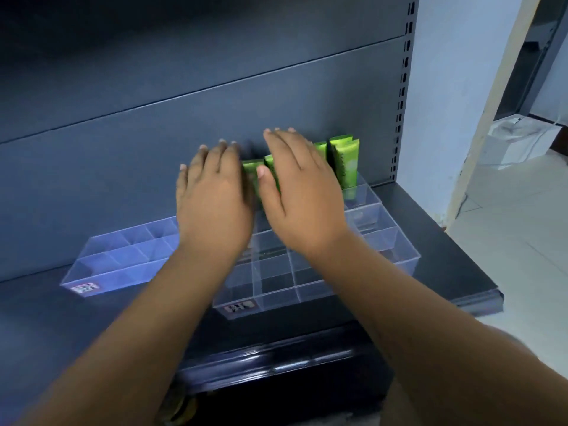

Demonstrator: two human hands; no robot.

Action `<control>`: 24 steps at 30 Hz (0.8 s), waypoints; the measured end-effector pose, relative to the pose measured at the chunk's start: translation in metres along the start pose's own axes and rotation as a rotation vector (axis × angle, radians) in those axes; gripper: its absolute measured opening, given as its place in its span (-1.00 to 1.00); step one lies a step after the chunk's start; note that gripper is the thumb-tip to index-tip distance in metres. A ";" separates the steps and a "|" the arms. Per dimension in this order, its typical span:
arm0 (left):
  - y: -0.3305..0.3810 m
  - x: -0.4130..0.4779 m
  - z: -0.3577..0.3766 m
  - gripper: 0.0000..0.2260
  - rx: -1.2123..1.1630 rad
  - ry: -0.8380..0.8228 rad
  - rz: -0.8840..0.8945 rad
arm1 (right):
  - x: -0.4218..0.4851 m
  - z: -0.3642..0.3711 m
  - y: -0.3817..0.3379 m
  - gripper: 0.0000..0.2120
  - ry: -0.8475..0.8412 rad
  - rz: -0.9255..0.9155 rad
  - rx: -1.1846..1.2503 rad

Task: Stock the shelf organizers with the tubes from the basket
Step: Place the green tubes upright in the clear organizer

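Quickly: both hands were flat over tubes in the right organizer's back row.
I saw the left hand (215,195) and right hand (302,192) spread with fingers straight, gripping nothing, over green tubes (272,167) standing upright in the rear cells of the right organizer (276,298). An end tube (344,161) stood clear at the row's right. The left organizer (123,256) showed none. I judged the tubes light, soft-walled and slightly slick; I'd pinch the flat sides mid-body, gently. Actual contact I couldn't tell.
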State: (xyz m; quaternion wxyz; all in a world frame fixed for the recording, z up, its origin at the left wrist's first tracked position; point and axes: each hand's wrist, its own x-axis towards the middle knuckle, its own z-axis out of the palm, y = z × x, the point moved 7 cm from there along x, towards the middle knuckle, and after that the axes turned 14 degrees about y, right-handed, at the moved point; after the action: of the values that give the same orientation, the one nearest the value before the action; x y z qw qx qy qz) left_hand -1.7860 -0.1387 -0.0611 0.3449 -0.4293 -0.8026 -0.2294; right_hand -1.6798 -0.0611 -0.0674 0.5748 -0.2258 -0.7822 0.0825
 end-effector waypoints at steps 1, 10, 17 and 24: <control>-0.020 -0.012 -0.017 -0.54 0.042 0.009 -0.044 | -0.007 0.007 -0.017 -0.47 -0.045 0.006 0.015; -0.210 -0.179 -0.203 -0.46 0.482 0.040 -0.331 | -0.104 0.064 -0.239 -0.43 -0.417 -0.144 0.266; -0.311 -0.315 -0.314 -0.45 0.678 0.037 -0.683 | -0.222 0.093 -0.438 -0.42 -0.607 -0.366 0.524; -0.374 -0.457 -0.322 -0.53 0.676 -0.074 -1.018 | -0.370 0.148 -0.495 -0.60 -1.004 -0.445 0.505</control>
State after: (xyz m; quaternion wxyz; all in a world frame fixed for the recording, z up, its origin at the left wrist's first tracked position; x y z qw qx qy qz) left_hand -1.8083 -0.7919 -0.2193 0.2812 0.1334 -0.9467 -0.0830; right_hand -1.8588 -0.6457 -0.2424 0.1747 0.1529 -0.9426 0.2399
